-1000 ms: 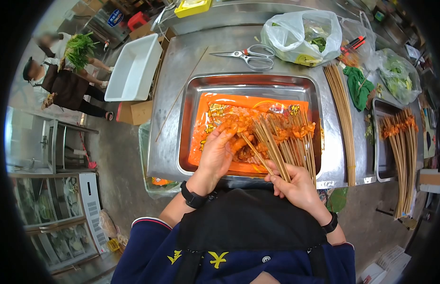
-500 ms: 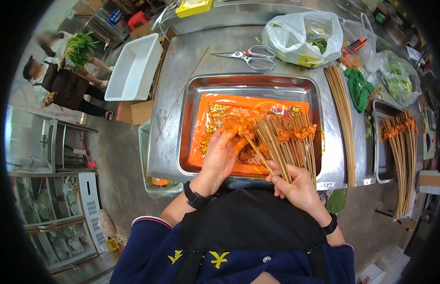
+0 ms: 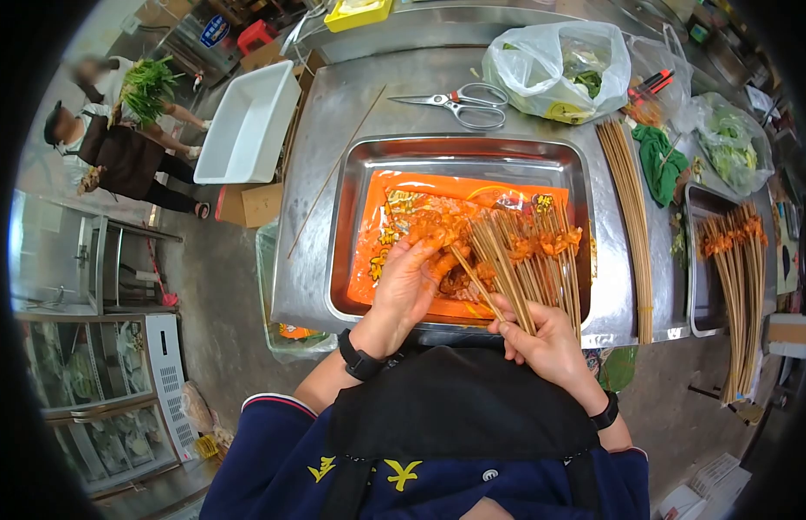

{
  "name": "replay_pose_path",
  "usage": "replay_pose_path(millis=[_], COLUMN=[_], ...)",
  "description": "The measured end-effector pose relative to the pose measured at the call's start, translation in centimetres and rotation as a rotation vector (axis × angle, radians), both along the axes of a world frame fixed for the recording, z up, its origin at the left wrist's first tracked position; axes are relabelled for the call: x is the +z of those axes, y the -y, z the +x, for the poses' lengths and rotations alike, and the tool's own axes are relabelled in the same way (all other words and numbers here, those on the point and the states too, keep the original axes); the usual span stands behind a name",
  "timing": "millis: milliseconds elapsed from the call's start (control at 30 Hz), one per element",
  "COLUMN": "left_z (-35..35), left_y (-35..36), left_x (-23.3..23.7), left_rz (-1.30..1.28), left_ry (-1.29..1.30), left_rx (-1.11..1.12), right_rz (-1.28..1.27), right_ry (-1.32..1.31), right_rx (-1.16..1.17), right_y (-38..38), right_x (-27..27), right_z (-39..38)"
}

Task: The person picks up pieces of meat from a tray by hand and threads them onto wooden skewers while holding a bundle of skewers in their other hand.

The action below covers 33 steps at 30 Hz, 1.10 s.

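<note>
Over a steel tray [image 3: 459,149], my left hand [image 3: 401,290] pinches a piece of orange marinated meat [image 3: 430,232]. Several bamboo skewers [image 3: 509,282] are gripped in my right hand [image 3: 541,342], and one of them slants toward the meat at my left fingertips. Whether its tip has gone into the meat is hard to see. Inside the tray lies an orange printed bag [image 3: 368,260] with more coated meat on it. Beside my right hand, loaded skewers [image 3: 554,282] rest with their meat ends on the bag.
Scissors [image 3: 459,106] and plastic bags of greens [image 3: 550,74] lie beyond the tray. Bare skewers [image 3: 626,225] and a green cloth [image 3: 658,165] are to the right, near a smaller tray [image 3: 702,299] with loaded skewers [image 3: 734,286]. Two people [image 3: 117,147] stand left by a white bin [image 3: 247,130].
</note>
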<state>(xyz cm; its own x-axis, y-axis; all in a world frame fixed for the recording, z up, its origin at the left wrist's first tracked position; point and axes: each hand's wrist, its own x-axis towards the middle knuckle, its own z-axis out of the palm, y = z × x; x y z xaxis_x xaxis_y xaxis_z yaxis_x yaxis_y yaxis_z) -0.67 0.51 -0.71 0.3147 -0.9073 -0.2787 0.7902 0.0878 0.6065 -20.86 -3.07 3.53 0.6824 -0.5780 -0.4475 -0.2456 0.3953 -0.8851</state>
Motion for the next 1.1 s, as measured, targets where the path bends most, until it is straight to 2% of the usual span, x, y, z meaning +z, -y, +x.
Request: replay_pose_path(millis=[367,433,567,700,767,867,1100], left_z=[-0.3,-0.5,-0.7,-1.1,-1.1,-0.7,-0.6], left_y=[0.1,0.2,0.0,0.2,0.3,0.2,0.1], left_x=[-0.1,-0.2,0.1,1.5,1.8,0.9,1.0], left_rz=[-0.019,0.006,0.017,0.018,0.021,0.057,0.041], left_ry=[-0.045,0.0,-0.043,0.005,-0.047,-0.003,0.027], left_rx=[-0.059,-0.154,-0.168,-0.172,-0.034,0.031,-0.046], right_rz=[0.025,0.02,0.017,0.036,0.032,0.031,0.037], right_ry=[0.0,-0.026,-0.01,0.013,0.017,0.03,0.024], right_rx=[0.004,0.019,-0.001,-0.027,-0.023,-0.017,-0.014], right_y=[0.1,0.1,0.1,0.2,0.2,0.2,0.2], right_x=[0.2,0.2,0.0,0.2,0.2,0.1,0.1], right_z=[0.0,0.2,0.1,0.0,0.1,-0.1,0.0])
